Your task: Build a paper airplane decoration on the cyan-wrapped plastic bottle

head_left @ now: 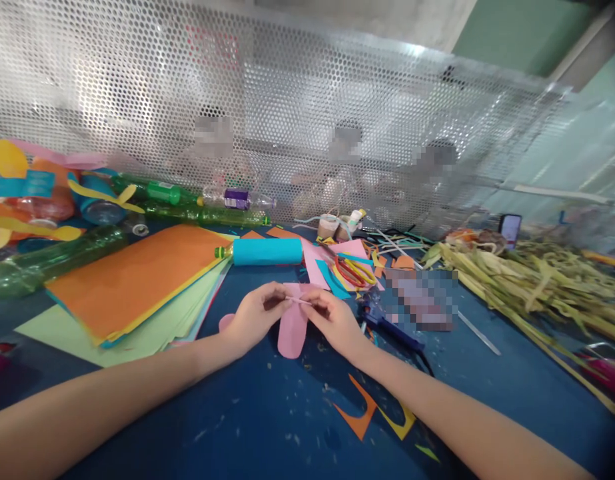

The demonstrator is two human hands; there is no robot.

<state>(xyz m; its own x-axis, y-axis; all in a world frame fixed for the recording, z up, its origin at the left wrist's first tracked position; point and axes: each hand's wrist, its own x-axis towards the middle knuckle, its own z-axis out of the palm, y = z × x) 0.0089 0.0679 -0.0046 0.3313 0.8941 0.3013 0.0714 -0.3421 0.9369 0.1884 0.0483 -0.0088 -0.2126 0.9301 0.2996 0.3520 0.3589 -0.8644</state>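
Fingers: thumb and forefinger of the left hand [254, 317] and of the right hand [337, 323] are pinched on one pink paper piece [292, 335], tips nearly meeting at its middle. Its rounded end hangs from the pinch toward the body; a shorter part shows just beyond the fingers. A pale line runs across at the grip, fold or edge, cannot tell which.

Step in hand, as judged: creasing or gathering the paper at its middle, both sides worked together. Next move appears to call for a steady pinch on one side, so the other can press or shift without tearing the paper.

Just beside the left wrist: a second pink piece [226, 323], partly hidden. Just beyond the fingers: a blue-wrapped bottle [268, 252], lying on its side, cap to the left. Beyond and right: scissors [354, 273] on paper scraps. Right of the fingers, near the right wrist: a blue glue gun [394, 332]; farther right, a glue stick [480, 333]. Left of the fingers: a stack of coloured paper [142, 280], orange on top. Nearer the body, to the right: an orange offcut [361, 415] and a yellow offcut [401, 423] on the blue surface [227, 427].
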